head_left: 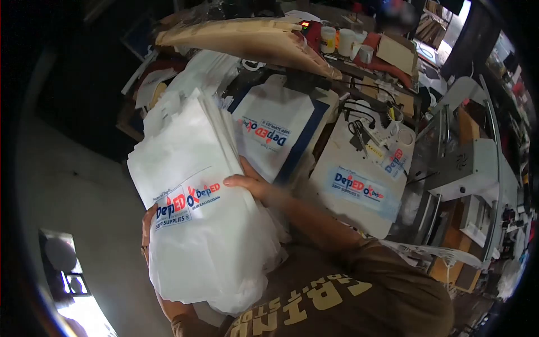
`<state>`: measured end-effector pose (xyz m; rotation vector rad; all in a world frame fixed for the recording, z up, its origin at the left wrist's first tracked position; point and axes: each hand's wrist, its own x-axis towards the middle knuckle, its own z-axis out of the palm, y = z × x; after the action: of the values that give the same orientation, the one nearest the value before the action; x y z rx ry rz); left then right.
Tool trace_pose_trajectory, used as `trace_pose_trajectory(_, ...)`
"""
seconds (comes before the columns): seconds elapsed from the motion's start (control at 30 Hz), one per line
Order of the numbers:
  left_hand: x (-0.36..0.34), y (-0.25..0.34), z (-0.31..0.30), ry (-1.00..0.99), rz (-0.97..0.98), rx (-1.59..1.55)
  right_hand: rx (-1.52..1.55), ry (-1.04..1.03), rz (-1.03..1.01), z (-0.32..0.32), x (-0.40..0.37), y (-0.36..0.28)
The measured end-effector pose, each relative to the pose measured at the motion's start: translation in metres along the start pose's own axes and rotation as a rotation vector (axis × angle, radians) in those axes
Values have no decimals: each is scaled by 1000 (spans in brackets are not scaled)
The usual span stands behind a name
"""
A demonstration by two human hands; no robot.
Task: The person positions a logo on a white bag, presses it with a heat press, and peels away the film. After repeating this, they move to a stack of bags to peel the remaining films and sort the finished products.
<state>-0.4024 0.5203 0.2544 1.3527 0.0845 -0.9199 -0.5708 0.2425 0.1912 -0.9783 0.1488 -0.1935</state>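
Note:
A thick stack of white printed bags [196, 253] is held up in front of my chest, tilted, with its layered edges fanned at the top. Blue and red lettering marks the top sheet. My right hand [251, 181] grips the stack's right edge, thumb on the printed face and other fingers mostly behind. My left hand [148, 227] curls around the left edge near the lettering; most of it is hidden by the stack. Beyond, a white bag with the same print [272, 121] lies flat on a dark blue board [309, 137].
To the right, a pale printed board [359, 208] carries scissors [357, 133] and small tools. A machine with a grey housing [469, 168] stands farther right. Behind are a large brown package [241, 42], white cups [345, 40] and more white bags [205, 70].

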Motion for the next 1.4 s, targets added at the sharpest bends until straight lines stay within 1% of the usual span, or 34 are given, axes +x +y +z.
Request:
trace_pose_trajectory(0.07, 9, 22, 18, -4, -40, 70, 67, 86, 10, 4, -9, -16)
trace_pose_trajectory(0.1, 17, 32, 28, 2, -67, 60, 73, 111, 3, 0, -4, -9)
trace_pose_trajectory(0.17, 34, 51, 54, -17, -105, 56, 68, 169, -87, -14, 12, 14)
trace_pose_trajectory(0.2, 37, 57, 69, 5, -67, 106, 65, 187, -93, -21, 17, 28)
trace_pose_trajectory(0.23, 46, 65, 82, 23, -27, 159, 29, 280, -107, -28, 22, 41)
trace_pose_trajectory(0.27, 57, 69, 90, 2, -32, 166, -7, 373, -120, -30, 25, 46)
trace_pose_trajectory(0.3, 67, 74, 94, -6, -34, 119, -10, 390, -130, -28, 25, 53)
trace_pose_trajectory(0.37, 112, 95, 89, -31, -42, 85, 131, 494, -311, -21, 29, 61)
trace_pose_trajectory(0.4, 152, 105, 79, -139, -138, 208, 134, 515, -323, -18, 27, 67)
trace_pose_trajectory(0.47, 224, 126, 64, -370, -325, 471, 268, 622, -290, -1, 26, 83)
trace_pose_trajectory(0.5, 253, 136, 69, -411, -331, 481, 264, 722, -329, -6, 37, 108)
trace_pose_trajectory(0.53, 276, 140, 73, -573, -336, 600, 360, 822, -240, -1, 39, 126)
trace_pose_trajectory(0.57, 292, 143, 81, -736, -335, 721, 371, 860, -329, 9, 40, 138)
trace_pose_trajectory(0.6, 298, 144, 91, -770, -347, 734, 390, 898, -419, 21, 42, 146)
trace_pose_trajectory(0.63, 300, 143, 104, -796, -346, 778, 396, 931, -443, 29, 45, 150)
trace_pose_trajectory(0.67, 301, 144, 116, -822, -347, 826, 415, 936, -511, 42, 46, 150)
trace_pose_trajectory(0.73, 341, 140, 129, -897, -356, 916, 443, 986, -616, 59, 50, 161)
trace_pose_trajectory(0.8, 342, 138, 159, -992, -337, 988, 460, 1034, -651, 62, 59, 168)
trace_pose_trajectory(0.83, 343, 136, 171, -1028, -331, 1019, 389, 1069, -678, 65, 63, 169)
trace_pose_trajectory(0.87, 347, 135, 180, -1053, -336, 1047, 388, 1105, -710, 66, 66, 173)
trace_pose_trajectory(0.97, 355, 140, 200, -1102, -327, 1142, 136, 1131, -815, 70, 73, 178)
trace_pose_trajectory(1.0, 358, 142, 206, -1114, -331, 1173, 147, 1160, -850, 76, 78, 186)
trace_pose_trajectory(1.07, 364, 141, 214, -1133, -346, 1226, 83, 1287, -696, 86, 87, 194)
trace_pose_trajectory(1.1, 365, 143, 218, -1136, -353, 1250, -51, 1362, -787, 101, 89, 178)
trace_pose_trajectory(1.13, 368, 142, 225, -1137, -383, 1270, -24, 1384, -778, 101, 96, 177)
trace_pose_trajectory(1.2, 367, 126, 222, -1151, -406, 1289, -61, 1462, -681, 75, 118, 224)
trace_pose_trajectory(1.23, 368, 123, 223, -1164, -415, 1296, 15, 1609, -664, 59, 137, 249)
trace_pose_trajectory(1.27, 368, 116, 225, -1181, -414, 1302, 15, 1599, -670, 63, 140, 239)
trace_pose_trajectory(1.33, 376, 113, 228, -1216, -405, 1310, 109, 1433, -819, 88, 125, 204)
trace_pose_trajectory(1.37, 383, 116, 229, -1228, -398, 1325, 194, 1372, -820, 100, 121, 187)
trace_pose_trajectory(1.4, 391, 119, 232, -1238, -393, 1341, 206, 1405, -834, 103, 130, 193)
